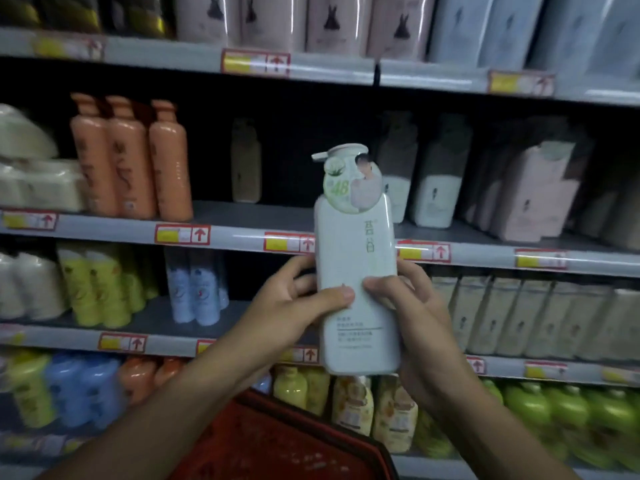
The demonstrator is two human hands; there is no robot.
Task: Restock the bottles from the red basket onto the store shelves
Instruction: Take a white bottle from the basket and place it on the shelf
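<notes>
We've got an open gap on the middle shelf [242,233], dark bare room between the orange bottles [131,157] on the left and the pale refill pouches [433,181] on the right. One brownish bottle [246,161] stands alone at the back of that gap. The pale green pump bottle [356,265] we're holding upright in both hands blocks the right part of the opening. Below, the red basket [294,441] sits close under our forearms, crowding the low approach.
</notes>
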